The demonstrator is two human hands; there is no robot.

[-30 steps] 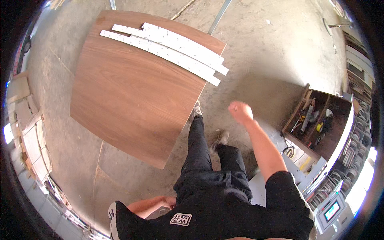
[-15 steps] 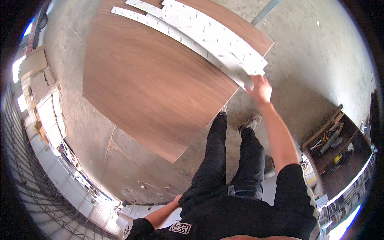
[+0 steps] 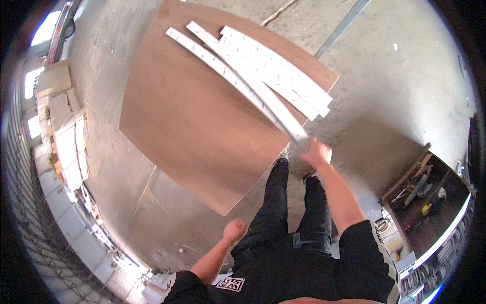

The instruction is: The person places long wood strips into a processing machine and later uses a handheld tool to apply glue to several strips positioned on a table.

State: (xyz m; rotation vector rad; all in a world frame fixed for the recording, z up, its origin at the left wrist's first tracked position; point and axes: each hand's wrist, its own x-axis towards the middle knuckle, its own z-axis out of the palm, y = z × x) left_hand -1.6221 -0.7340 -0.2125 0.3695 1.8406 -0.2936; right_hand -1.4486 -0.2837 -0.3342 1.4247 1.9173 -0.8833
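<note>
Clasping long, narrow white strips [image 3: 242, 87] in right grip [image 3: 318, 153], over brown wood-grain panel [image 3: 197, 131], left of similar white pile [image 3: 276, 66]; apparently at separating step. Calls next, likely, for steadying by left grip [image 3: 234, 229], curled, seemingly empty.

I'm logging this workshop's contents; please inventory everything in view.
White strips: three or more, white, on board
Board: one, brown, centre
Floor: one, grey-brown, throughout
Metal bar: one, grey, upper right
Cardboard: several pieces, tan, left
Open box: one, brown, right
Tools: several, mixed, inside box
Shirt: one, black, bottom
Trousers: one pair, black, below centre
Shoes: two, pale, near board
Left hand: one, bare, near left thigh
Right hand: one, bare, gripping strip end
</note>
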